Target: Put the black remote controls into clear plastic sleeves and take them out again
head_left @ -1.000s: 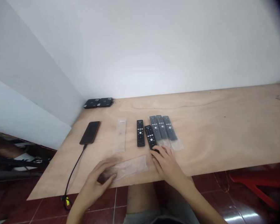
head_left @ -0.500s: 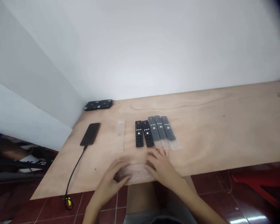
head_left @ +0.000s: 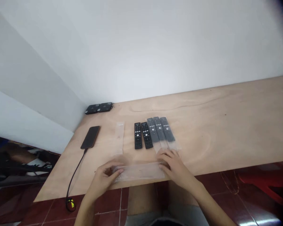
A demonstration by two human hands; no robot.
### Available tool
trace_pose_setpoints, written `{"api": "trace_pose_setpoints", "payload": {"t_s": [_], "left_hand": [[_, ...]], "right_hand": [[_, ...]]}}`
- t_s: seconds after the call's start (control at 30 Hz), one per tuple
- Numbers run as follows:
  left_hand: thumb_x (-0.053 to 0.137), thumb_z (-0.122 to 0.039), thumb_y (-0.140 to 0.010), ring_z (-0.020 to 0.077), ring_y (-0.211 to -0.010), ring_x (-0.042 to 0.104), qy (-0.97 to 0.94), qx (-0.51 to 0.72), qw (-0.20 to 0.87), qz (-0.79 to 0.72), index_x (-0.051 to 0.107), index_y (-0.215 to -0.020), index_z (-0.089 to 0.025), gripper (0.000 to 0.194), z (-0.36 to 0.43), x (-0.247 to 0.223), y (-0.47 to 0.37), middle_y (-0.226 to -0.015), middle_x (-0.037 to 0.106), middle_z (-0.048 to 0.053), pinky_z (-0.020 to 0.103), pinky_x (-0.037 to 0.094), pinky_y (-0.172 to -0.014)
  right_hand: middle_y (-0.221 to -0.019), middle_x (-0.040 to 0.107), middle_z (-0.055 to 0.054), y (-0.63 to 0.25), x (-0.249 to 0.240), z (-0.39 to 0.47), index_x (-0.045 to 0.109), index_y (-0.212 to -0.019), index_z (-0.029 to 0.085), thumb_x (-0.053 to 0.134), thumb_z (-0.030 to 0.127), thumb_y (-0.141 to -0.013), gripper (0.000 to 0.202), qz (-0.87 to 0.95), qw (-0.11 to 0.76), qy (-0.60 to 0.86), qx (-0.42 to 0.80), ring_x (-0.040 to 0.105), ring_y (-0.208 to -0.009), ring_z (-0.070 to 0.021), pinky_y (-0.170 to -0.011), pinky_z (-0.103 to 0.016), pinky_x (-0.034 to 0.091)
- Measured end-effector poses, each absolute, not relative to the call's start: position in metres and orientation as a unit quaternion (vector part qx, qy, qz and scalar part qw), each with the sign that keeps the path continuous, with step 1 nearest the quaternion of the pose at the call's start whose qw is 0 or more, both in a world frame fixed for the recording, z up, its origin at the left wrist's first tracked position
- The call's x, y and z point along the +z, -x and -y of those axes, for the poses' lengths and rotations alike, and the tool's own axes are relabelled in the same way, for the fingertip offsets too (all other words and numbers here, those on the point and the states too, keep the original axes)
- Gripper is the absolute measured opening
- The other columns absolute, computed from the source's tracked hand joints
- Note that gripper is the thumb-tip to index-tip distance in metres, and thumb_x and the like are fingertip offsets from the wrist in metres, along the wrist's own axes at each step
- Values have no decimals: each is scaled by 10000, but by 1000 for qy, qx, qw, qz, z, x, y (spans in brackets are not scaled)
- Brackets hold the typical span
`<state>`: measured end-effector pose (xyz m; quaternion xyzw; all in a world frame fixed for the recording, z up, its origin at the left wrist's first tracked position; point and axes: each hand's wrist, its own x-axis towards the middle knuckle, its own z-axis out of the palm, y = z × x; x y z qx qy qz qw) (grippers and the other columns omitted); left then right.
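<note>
A clear plastic sleeve lies stretched sideways along the table's front edge. My left hand pinches its left end, thumb on top and fingers slightly blurred. At the other end my right hand has its fingers curled over the plastic. Beyond the hands lie two bare black remotes, one straight and one slightly tilted. Beside them on the right, three remotes in clear sleeves sit close together, their lower ends near my right hand. Another flat, clear sleeve lies left of the bare remotes.
On the wooden table, a black phone with a cable lies at the left. Two black boxes stand by the wall at the back left. Part of a red chair shows at the lower right.
My hands have moved apart, left hand leftward and right hand rightward, and the sleeve between them now shows at greater length. The view has shifted slightly.
</note>
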<state>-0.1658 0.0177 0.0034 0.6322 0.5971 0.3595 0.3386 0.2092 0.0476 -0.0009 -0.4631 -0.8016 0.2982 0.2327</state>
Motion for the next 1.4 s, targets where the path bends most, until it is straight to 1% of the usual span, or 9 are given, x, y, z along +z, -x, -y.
{"api": "trace_pose_setpoints", "payload": {"t_s": [0.13,0.27,0.37,0.47,0.57,0.67,1.0,1.2,1.4], "left_hand": [[909,-445,-842,176,-621,662,-605,398,334,-604,867,-1107,-186,372,-23,16,157,-733,737,30,256,541,-551],[929,-416,-832,115,-509,500,-614,388,356,-588,844,-1200,-189,441,-39,34,139,-603,570,-44,218,415,-467],[951,-413,-817,152,-631,637,-604,418,383,-560,807,-1281,-203,529,-50,38,125,-742,686,1,240,528,-559],[931,-452,-842,241,-967,772,-540,524,377,-541,732,-1382,-233,616,-52,27,108,-1116,784,98,331,659,-799],[852,-508,-920,258,-1049,789,-450,595,322,-583,687,-1395,-238,571,-45,8,85,-1207,779,112,372,691,-859],[768,-567,-976,288,-1027,820,-468,529,383,-596,688,-1387,-214,547,-35,-6,57,-1183,813,141,413,708,-860],[810,-596,-926,214,-803,778,-444,541,344,-626,806,-1152,-176,477,-44,-3,64,-967,838,91,303,635,-707],[826,-648,-859,164,-670,680,-520,465,241,-675,740,-1322,-79,738,-112,31,150,-897,815,100,280,550,-615],[848,-661,-736,266,-703,764,-587,370,201,-692,805,-1091,-119,650,-167,21,176,-799,807,111,366,613,-651]], "right_hand": [[-1396,670,-76,-217,13,-49,704,-1350,301,682,254,-1062,292,800,232,429,349,550,-1298,-314,-1116,-474,468],[-1326,723,-88,-205,26,-57,729,-1351,276,752,377,-1031,336,802,248,399,370,601,-1261,-317,-1093,-446,483],[-959,785,-41,-191,24,-63,808,-1008,233,697,292,-1041,130,788,243,383,416,678,-925,-250,-861,-360,502],[-760,723,-10,-183,11,-63,753,-792,202,631,285,-1061,307,723,300,411,468,629,-738,-200,-705,-314,442],[-788,708,-20,-178,-2,-61,764,-819,196,648,376,-1059,321,641,396,440,489,638,-770,-208,-703,-313,457],[-821,735,-37,-171,-8,-59,806,-895,198,666,444,-1052,323,587,444,439,516,663,-785,-222,-703,-326,486],[-990,794,-48,-166,-6,-55,804,-1243,238,700,461,-1051,312,604,394,418,553,702,-875,-231,-762,-338,532],[-993,779,-57,-172,-9,-54,805,-1192,219,656,434,-1075,286,599,401,414,556,705,-913,-236,-763,-329,533],[-922,734,-36,-172,-5,-52,771,-1118,218,508,451,-1148,353,613,418,403,536,671,-866,-223,-785,-338,499]]}}
